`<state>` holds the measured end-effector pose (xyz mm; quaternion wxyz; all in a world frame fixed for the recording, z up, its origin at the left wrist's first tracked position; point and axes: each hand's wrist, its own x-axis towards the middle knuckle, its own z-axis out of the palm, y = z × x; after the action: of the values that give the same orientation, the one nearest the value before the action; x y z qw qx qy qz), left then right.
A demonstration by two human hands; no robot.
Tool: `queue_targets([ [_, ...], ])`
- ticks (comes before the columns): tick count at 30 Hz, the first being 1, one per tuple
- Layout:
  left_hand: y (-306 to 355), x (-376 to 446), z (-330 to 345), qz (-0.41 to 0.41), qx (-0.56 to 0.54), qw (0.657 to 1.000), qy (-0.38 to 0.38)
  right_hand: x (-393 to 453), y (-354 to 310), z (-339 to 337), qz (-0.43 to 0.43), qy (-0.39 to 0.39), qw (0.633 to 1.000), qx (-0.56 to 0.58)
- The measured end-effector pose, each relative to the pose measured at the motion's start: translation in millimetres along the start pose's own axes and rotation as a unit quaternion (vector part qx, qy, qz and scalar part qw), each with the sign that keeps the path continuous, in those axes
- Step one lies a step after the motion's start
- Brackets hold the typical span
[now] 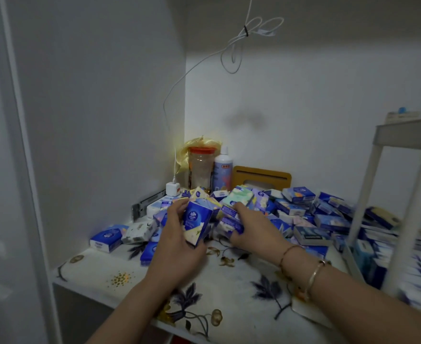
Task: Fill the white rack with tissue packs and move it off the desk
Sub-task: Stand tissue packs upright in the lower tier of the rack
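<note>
Gathering step under way. Left hand point(177, 234) grips one blue tissue pack point(196, 225), held upright just above the bench point(100, 271). Right hand point(250, 225) is curled over several packs at the near edge of the loose heap point(291, 209). White rack point(403, 184) stands at far right on the bench, lower tier already holding rows of packs; blurred there. Next move, likely: carry both handfuls right, past the rack's leg, and set them in flat. Heap remains large, so filling looks far from done.
</note>
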<state>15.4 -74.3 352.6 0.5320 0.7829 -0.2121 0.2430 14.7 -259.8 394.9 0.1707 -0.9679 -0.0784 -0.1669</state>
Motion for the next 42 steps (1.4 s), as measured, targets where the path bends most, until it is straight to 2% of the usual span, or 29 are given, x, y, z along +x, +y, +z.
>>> queue_targets([
  [2,9,-3,6,0.003,-0.045,0.999,0.005,-10,-4,-11,0.039,0.023,0.994,0.097],
  [5,29,-8,19,-0.005,-0.139,0.99,-0.008,-26,-8,-29,0.07,0.063,0.967,0.238],
  [7,47,-11,27,0.004,-0.177,0.984,-0.018,-40,-11,-41,0.063,0.084,0.941,0.323],
  [10,69,-11,37,0.026,-0.207,0.978,-0.028,-62,-14,-56,0.029,0.106,0.917,0.384],
  [17,120,-22,63,0.035,-0.237,0.967,-0.083,-120,-4,-103,-0.059,0.154,0.906,0.391],
  [23,171,-34,78,0.073,-0.243,0.961,-0.107,-169,8,-141,-0.064,0.155,0.897,0.408],
  [28,217,-49,91,0.159,-0.199,0.958,-0.132,-203,19,-171,-0.055,0.159,0.893,0.417],
  [31,236,-56,105,0.205,-0.18,0.953,-0.131,-222,28,-187,-0.046,0.154,0.898,0.41],
  [37,267,-74,133,0.21,-0.206,0.94,-0.172,-256,49,-209,-0.017,0.179,0.894,0.41],
  [40,280,-81,158,0.208,-0.187,0.934,-0.223,-267,67,-216,0.048,0.216,0.887,0.405],
  [42,286,-86,175,0.205,-0.175,0.925,-0.269,-275,85,-222,0.099,0.227,0.895,0.371],
])
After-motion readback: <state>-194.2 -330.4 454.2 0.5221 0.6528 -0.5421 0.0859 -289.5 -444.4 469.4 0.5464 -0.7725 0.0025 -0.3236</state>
